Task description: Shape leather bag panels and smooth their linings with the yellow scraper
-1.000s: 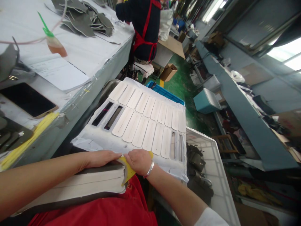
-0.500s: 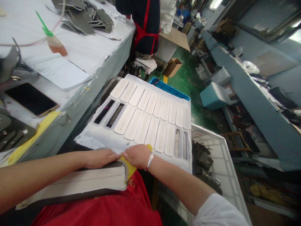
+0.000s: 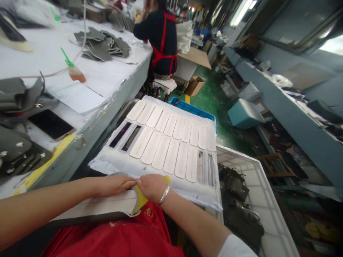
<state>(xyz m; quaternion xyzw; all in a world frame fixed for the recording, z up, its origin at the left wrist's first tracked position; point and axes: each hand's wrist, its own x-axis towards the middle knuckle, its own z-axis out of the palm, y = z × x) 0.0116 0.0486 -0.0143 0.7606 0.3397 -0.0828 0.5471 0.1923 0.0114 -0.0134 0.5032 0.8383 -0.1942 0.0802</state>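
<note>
So the view has tipped since the last frame: the stuff on the table sits lower now and a second green tip has popped in at the upper left. The two hands are still together at the same end of the work, but less of its pale side is showing.

That's the long cream-and-dark padded piece, lying across the red apron on the person's lap. The left hand is laid flat along its top, fingers pretty straight and close together. The right hand, the one with the silver bracelet, is closed around a flat yellow sheet-like tool, which sits against the end of the padded piece. The thumbs are about touching.

Just past the hands there's a white cloth-covered board with two rows of cream round-ended strips, plus some narrow slots near both ends of the nearer row. A white plastic crate with dark grey items is on the right, and a blue crate pokes out behind the board. Over on the white-topped table there's a black-screened phone, an open notebook and a green-tipped bottle. A co-worker sits further along.
</note>
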